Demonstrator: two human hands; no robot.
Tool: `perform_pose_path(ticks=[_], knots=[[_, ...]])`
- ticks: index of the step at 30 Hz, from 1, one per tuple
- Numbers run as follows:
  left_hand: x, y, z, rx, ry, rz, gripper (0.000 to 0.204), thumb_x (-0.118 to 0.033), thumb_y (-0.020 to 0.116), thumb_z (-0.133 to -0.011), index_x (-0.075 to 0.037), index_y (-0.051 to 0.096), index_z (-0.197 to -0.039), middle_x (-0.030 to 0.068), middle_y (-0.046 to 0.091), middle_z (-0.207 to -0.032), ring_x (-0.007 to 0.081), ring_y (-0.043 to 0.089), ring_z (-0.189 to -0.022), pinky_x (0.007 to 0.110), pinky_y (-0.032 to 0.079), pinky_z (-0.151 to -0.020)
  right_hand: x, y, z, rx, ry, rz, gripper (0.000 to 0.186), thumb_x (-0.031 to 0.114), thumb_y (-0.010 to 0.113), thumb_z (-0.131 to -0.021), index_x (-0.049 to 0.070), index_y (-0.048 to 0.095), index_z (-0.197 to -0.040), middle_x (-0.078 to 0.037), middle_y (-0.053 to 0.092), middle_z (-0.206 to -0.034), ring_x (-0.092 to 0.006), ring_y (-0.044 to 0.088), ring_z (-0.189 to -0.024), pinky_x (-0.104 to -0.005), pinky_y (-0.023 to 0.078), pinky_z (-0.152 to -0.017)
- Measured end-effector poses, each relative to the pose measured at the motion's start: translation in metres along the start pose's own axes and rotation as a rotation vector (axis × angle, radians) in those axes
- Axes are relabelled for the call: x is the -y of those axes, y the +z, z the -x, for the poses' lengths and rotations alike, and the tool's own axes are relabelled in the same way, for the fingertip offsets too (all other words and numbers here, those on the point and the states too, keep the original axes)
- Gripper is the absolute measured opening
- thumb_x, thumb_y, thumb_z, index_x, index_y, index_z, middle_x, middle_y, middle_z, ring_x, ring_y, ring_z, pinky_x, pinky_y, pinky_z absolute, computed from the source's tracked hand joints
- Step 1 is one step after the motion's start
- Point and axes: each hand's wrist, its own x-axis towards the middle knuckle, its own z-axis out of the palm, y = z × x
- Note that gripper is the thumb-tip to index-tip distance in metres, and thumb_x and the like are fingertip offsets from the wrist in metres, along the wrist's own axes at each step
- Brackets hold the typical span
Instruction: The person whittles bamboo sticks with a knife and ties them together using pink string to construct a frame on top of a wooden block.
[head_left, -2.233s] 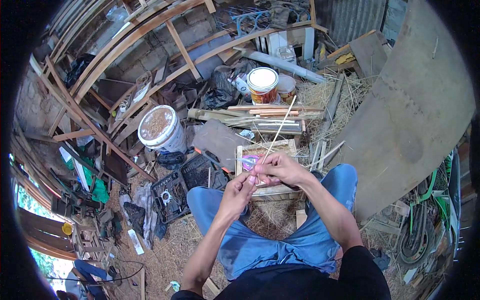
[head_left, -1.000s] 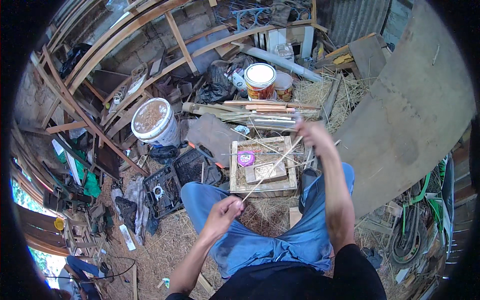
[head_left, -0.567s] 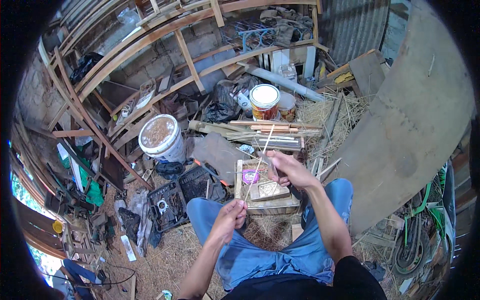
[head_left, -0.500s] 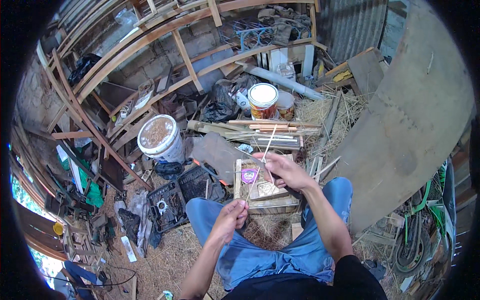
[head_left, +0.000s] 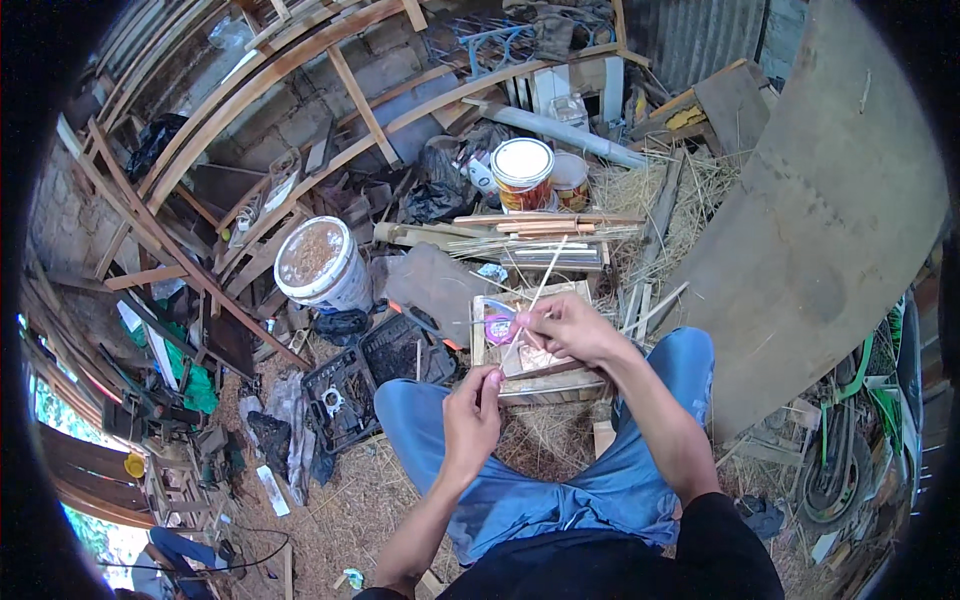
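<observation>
My left hand (head_left: 473, 420) pinches the lower end of a thin pale strip (head_left: 550, 262), which runs diagonally upward across the wooden crate (head_left: 545, 393). Closed around a grey blade (head_left: 492, 305), apparently a knife, my right hand (head_left: 550, 325) presses at the strip's middle, just above and right of the left hand. Its handle is hidden by the fingers. A pink tape measure (head_left: 497, 333) lies in the crate behind the strip. My knees in blue trousers flank the crate.
Loose sticks (head_left: 550, 225), a white bucket (head_left: 330, 285), paint tins (head_left: 521, 175) and an open black case (head_left: 340, 390) surround me. A large board (head_left: 800, 230) leans at right, beside a green bicycle (head_left: 840, 420). Another person's leg (head_left: 180, 550) shows at lower left.
My hands moved apart along the strip about a second ago, the right reaching far up. Now they are closer again, the right having come back down toward the left.
</observation>
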Motion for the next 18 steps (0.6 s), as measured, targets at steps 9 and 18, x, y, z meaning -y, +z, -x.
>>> perform_pose_path(ticks=[9, 18], knots=[[-0.015, 0.005, -0.004, -0.151, 0.236, -0.251, 0.009, -0.005, 0.053, -0.090, 0.000, 0.058, -0.095, 0.0215, 0.057, -0.073, 0.0325, 0.055, -0.058, 0.034, 0.043, -0.055, -0.005, 0.023, 0.003, 0.100, 0.098, -0.160, 0.030, 0.030, 0.058, -0.092, 0.001, 0.065, -0.091, 0.003, 0.050, -0.059, -0.0029, 0.035, -0.045, -0.0193, 0.023, -0.040], [-0.020, -0.002, 0.003, -0.065, 0.185, -0.260, 0.009, -0.005, 0.053, -0.089, 0.000, 0.058, -0.095, 0.0212, 0.060, -0.079, 0.0388, 0.061, -0.070, 0.040, 0.046, -0.058, 0.003, -0.005, 0.001, 0.058, 0.143, -0.068, 0.033, 0.031, 0.062, -0.089, -0.002, 0.065, -0.094, 0.005, 0.047, -0.059, -0.0025, 0.033, -0.044, -0.0197, 0.022, -0.039]])
